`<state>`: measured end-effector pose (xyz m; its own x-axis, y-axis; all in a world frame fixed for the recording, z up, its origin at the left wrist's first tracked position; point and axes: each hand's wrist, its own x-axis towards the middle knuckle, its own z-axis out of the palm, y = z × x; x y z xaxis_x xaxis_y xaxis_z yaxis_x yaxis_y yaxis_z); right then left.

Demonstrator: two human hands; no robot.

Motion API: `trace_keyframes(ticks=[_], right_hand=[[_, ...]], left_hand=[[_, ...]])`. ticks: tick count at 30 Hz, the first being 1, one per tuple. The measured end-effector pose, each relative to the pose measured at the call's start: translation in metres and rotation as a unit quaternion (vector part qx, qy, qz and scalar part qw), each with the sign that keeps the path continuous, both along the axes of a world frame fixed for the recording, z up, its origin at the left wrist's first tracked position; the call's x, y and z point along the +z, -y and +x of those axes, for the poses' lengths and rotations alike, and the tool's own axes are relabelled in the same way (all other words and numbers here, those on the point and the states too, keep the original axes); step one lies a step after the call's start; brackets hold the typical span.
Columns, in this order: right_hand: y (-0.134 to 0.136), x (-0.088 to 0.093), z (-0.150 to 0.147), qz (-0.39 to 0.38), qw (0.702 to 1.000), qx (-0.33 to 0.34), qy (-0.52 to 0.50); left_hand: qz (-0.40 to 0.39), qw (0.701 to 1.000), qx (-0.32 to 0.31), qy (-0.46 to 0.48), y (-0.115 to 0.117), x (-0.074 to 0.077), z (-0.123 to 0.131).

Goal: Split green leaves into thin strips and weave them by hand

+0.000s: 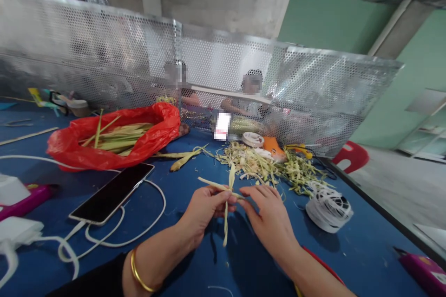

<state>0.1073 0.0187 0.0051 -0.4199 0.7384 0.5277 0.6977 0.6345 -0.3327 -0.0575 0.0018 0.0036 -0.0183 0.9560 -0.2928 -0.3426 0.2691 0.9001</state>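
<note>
Pale green leaf strips [232,177], perhaps corn husk, cross each other in front of me above the blue table. My left hand [206,206] is closed on them, its thumb pressing where they cross. One strip points up and its twisted lower end hangs below the fingers; another runs out to the upper left. At the right end of the crossing, my right hand [266,206] pinches a strip between thumb and index finger. The fingertips of both hands nearly touch. A gold bangle [136,273] circles my left wrist.
A red plastic bag [149,137] of long leaves lies at the left, near a phone [113,193] and white cables. Leaf scraps [251,164] are heaped ahead, with a white strap coil [329,209] to the right. Behind a perforated metal screen [223,51] people sit.
</note>
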Motion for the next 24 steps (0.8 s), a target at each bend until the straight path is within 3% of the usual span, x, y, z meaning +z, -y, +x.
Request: trace_keyframes(ticks=[7, 17, 24], right_hand=[[-0.0015, -0.0012, -0.0003, -0.035, 0.999, 0.017, -0.013], [-0.0054, -0.0045, 0.0017, 0.012, 0.999, -0.009, -0.048], [-0.0051, -0.0058, -0.0007, -0.070, 0.995, 0.038, -0.057]], left_hand=[[0.008, 1.000, 0.000, 0.001, 0.0025, 0.0033, 0.0015], [0.032, 0.999, 0.020, 0.019, 0.0017, 0.0004, 0.0041], [0.048, 0.999, 0.008, 0.001, 0.0003, -0.0003, 0.0049]])
